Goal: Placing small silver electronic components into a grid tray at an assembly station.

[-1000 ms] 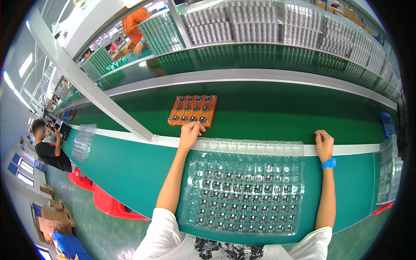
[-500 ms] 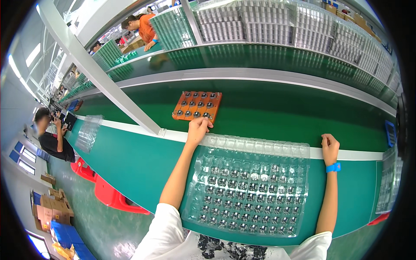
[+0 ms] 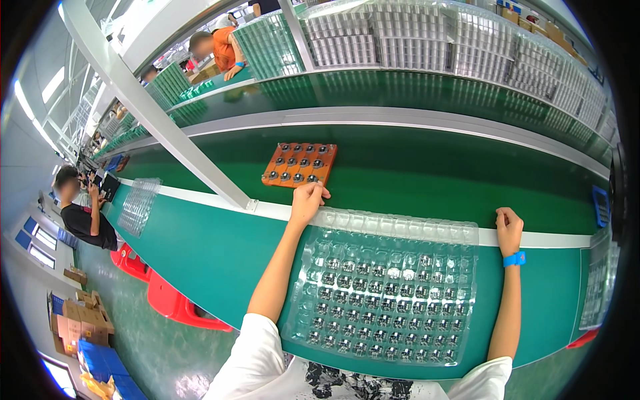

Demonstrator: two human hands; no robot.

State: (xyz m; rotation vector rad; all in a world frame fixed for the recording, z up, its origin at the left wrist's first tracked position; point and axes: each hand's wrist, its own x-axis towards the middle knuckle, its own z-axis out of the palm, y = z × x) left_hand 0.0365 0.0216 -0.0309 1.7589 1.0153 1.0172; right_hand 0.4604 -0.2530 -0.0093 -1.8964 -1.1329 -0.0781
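My left hand (image 3: 309, 201) rests at the white edge of the belt with its fingers curled in; nothing shows in it. Just beyond it lies an orange block-shaped fixture (image 3: 298, 167) with rows of small dark-and-silver metal parts. The fingers are close to its near right corner; whether they touch it I cannot tell. On the right, my right hand (image 3: 509, 222) is loosely closed above the same edge, with no object visible in it. Between my forearms lies a clear plastic blister tray (image 3: 383, 293), many pockets filled with similar small metal parts, its far pockets unfilled.
The green belt (image 3: 413, 167) runs beyond the white edge. A slanted white post (image 3: 153, 113) stands at left. Another clear tray (image 3: 139, 207) lies on the table's left; a blue tray (image 3: 601, 205) sits far right. Red stools (image 3: 177, 303) and co-workers are beyond.
The orange fixture has slid a little to the left, away from my left hand's fingertips. My left hand has drawn back slightly; my right hand stays in place.
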